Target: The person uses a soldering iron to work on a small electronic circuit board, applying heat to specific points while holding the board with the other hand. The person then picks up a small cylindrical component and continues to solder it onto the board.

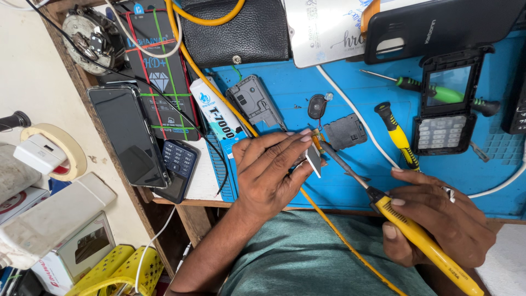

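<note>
Left hand (271, 172) pinches a small grey display module (313, 159) between thumb and fingertips. Right hand (438, 219) grips a yellow soldering iron (422, 241), its tip touching the module's top edge. Beyond the left hand lies a grey phone frame (255, 101); above the right, a yellow-handled screwdriver (397, 134)

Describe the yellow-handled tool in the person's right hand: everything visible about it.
The yellow tool looks like a soldering iron: a long yellow plastic handle with a black collar and a thin dark metal shaft. The right hand grips the handle. It lies slanted, tip pointing up-left, where it meets the small grey part pinched by the left hand. It is held above the blue mat. The handle's rear end leaves the frame at the lower right.
</note>
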